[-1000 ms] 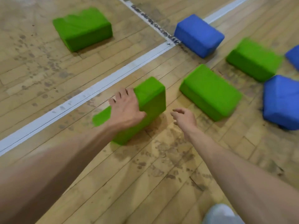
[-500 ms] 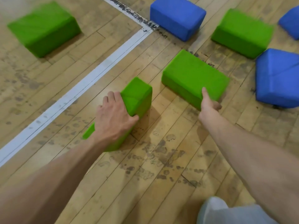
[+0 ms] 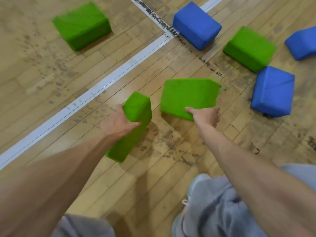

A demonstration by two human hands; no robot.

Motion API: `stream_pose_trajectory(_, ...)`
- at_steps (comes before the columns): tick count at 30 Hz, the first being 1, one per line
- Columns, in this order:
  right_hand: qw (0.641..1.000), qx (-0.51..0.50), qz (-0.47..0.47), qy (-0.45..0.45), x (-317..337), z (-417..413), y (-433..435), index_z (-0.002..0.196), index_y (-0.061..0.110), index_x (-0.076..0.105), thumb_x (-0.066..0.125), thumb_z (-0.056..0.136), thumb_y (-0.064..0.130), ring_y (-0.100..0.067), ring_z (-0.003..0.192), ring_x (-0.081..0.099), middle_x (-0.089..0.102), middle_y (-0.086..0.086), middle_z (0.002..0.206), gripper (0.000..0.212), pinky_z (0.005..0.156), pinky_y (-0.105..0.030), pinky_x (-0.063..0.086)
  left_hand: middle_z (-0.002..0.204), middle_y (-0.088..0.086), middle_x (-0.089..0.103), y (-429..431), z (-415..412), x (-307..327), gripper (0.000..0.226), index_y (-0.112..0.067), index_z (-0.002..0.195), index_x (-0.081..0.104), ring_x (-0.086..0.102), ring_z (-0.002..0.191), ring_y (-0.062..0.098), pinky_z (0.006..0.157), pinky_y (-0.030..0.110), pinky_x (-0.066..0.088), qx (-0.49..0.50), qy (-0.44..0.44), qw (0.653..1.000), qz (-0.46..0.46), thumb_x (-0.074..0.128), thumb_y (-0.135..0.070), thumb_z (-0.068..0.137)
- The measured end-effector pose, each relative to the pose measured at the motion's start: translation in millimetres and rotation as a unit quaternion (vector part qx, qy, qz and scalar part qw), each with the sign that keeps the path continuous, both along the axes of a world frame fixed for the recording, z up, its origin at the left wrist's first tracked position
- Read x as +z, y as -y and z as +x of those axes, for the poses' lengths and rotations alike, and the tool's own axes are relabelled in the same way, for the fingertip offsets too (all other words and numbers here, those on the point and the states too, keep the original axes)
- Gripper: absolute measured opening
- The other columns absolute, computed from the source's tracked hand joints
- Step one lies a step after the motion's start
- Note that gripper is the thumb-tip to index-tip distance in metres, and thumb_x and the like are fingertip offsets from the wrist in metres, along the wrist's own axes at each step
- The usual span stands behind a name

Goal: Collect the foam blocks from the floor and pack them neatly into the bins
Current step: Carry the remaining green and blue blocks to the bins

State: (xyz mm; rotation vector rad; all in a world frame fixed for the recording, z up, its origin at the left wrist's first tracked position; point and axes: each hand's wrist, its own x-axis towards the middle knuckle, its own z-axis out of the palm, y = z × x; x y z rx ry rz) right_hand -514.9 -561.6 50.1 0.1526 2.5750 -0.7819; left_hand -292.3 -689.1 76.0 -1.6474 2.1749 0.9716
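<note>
My left hand (image 3: 118, 123) grips a green foam block (image 3: 135, 120) that stands tilted on end, lifted off the wooden floor. My right hand (image 3: 206, 115) grips the near edge of a second green block (image 3: 188, 95), thumb on top, and that block is tipped up off the floor. More blocks lie scattered beyond: a green block (image 3: 82, 25) at far left, a green block (image 3: 249, 48) at right, a blue block (image 3: 196, 25) at the top, a blue block (image 3: 273, 91) at right and a blue block (image 3: 302, 44) at the right edge. No bin is in view.
A white line (image 3: 95, 93) crosses the wooden floor (image 3: 42, 74) diagonally, meeting a worn dark line (image 3: 153, 16) near the top. My grey-trousered legs (image 3: 213, 207) and a shoe fill the bottom of the view.
My right hand took hold of the second green block and tipped it up. My left hand raised its block higher. The view pulled back and up.
</note>
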Motion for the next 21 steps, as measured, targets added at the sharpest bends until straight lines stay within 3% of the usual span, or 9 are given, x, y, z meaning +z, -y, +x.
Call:
stream_pose_trajectory(4, 0.974, 0.204, 0.090, -0.045, 117.6, 53.2, -14.8, 0.145, 0.011, 0.026, 0.087, 0.061, 0.043, -0.033, 0.139, 0.026, 0.034, -0.011, 0.149, 0.109, 0.111, -0.048, 0.023, 0.103, 0.007, 0.051, -18.0, 68.3, 123.5, 0.075, -0.007, 0.131, 0.034, 0.048, 0.080, 0.018, 0.058, 0.026, 0.036, 0.088, 0.003, 0.995, 0.037, 0.073, -0.045, 0.079)
stream_pose_trajectory(9, 0.923, 0.373, 0.068, -0.069, 315.5, 122.7, -7.9, 0.143, 0.006, 0.024, 0.083, 0.066, 0.046, -0.032, 0.134, 0.033, 0.037, -0.015, 0.143, 0.105, 0.109, -0.046, 0.027, 0.118, 0.012, 0.053, -34.9, 156.7, 315.9, 0.096, -0.009, 0.129, 0.031, 0.057, 0.102, 0.031, 0.070, 0.039, 0.044, 0.168, 0.002, 0.986, 0.015, 0.085, -0.049, 0.061)
stream_pose_trajectory(13, 0.864, 0.488, 0.089, -0.090, 483.4, 172.0, 3.5, 0.143, 0.006, 0.023, 0.078, 0.069, 0.054, -0.030, 0.128, 0.040, 0.039, -0.014, 0.139, 0.104, 0.107, -0.044, 0.034, 0.121, 0.013, 0.051, -60.5, 222.0, 463.6, 0.088, -0.008, 0.127, 0.033, 0.055, 0.108, 0.033, 0.078, 0.044, 0.046, 0.241, 0.010, 0.970, -0.018, 0.085, -0.038, 0.062)
stream_pose_trajectory(16, 0.817, 0.554, 0.065, -0.145, 569.0, 209.9, 9.9, 0.139, 0.007, 0.028, 0.078, 0.068, 0.048, -0.031, 0.124, 0.040, 0.041, -0.014, 0.133, 0.097, 0.102, -0.044, 0.036, 0.126, 0.015, 0.043, -79.4, 265.0, 538.7, 0.088, -0.007, 0.130, 0.030, 0.050, 0.115, 0.036, 0.090, 0.047, 0.045, 0.348, -0.016, 0.937, -0.020, 0.081, -0.037, 0.065)
stream_pose_trajectory(21, 0.735, 0.660, 0.026, -0.155, 631.0, 275.2, 26.3, 0.136, 0.012, 0.033, 0.079, 0.064, 0.040, -0.029, 0.119, 0.041, 0.042, -0.010, 0.128, 0.089, 0.097, -0.041, 0.036, 0.124, 0.015, 0.048, -117.6, 327.2, 603.6, 0.088, -0.013, 0.131, 0.038, 0.054, 0.108, 0.035, 0.086, 0.045, 0.048, 0.492, -0.062, 0.867, -0.049, 0.083, -0.044, 0.062)
